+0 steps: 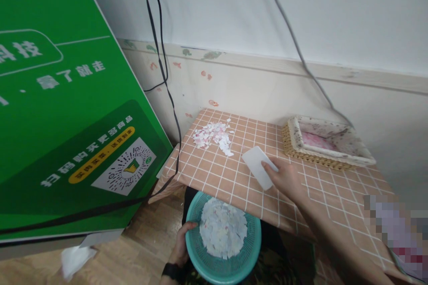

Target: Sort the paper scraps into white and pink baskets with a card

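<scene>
My left hand (pixel 182 241) grips the left rim of a round teal plastic basket (pixel 256 256), held below the table's front edge. Inside the basket lies a heap of small white paper scraps (pixel 223 229). Over the table, my right hand (pixel 284 177) holds a white rectangular card (pixel 257 167) by its right edge, thumb on top. I cannot tell whether the card touches the cloth. To the left of the card, a loose pile of white and pinkish paper scraps (pixel 212 136) is spread near the table's far left corner.
A brown checked cloth (pixel 247 187) covers the table. At the back right stands a lined wicker basket (pixel 321 158) with something pink inside. A green cabinet (pixel 67 111) fills the left side. Black cables (pixel 165 80) hang before the wall; a white bag (pixel 76 260) lies on the floor.
</scene>
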A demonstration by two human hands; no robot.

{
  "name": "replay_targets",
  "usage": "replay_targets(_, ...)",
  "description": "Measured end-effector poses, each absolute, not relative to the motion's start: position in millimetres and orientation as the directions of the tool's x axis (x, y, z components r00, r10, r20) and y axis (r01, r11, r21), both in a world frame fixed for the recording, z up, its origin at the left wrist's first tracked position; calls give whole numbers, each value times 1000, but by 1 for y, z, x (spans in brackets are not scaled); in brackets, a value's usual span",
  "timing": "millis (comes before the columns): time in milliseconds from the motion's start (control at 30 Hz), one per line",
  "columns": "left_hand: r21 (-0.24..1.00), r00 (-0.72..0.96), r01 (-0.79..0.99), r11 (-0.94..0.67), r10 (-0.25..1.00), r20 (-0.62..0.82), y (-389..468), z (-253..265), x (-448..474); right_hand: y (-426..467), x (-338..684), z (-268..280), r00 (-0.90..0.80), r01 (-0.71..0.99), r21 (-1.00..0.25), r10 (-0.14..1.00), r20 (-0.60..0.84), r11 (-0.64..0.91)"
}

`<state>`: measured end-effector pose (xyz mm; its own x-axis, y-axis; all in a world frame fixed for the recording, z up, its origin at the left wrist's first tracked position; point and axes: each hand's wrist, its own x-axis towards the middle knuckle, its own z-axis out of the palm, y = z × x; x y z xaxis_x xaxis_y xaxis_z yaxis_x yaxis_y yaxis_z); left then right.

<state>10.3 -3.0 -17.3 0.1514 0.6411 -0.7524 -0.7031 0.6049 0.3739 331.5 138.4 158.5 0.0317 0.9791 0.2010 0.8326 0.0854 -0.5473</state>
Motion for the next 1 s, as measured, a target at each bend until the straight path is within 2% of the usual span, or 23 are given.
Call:
replay_targets(167,408,116,-689,599,647,-754,-4,-20,9,172,324,174,-19,843,-509,956,292,173)
replay_targets(400,376,115,-705,602,620,-777,-4,-16,12,201,294,173,-91,847,-485,958,272,218)
replay_targets(633,411,101,-689,597,641,-761,-4,-22,9,199,290,170,-97,814,-540,967,236,214)
replay_targets(867,392,141,-693,606,647,-750,-3,-20,9,202,295,171,-45,831,-531,972,229,163)
replay_targets(1000,406,119,-692,597,649,-752,-3,-20,9,202,289,169,-78,781,-595,975,209,190)
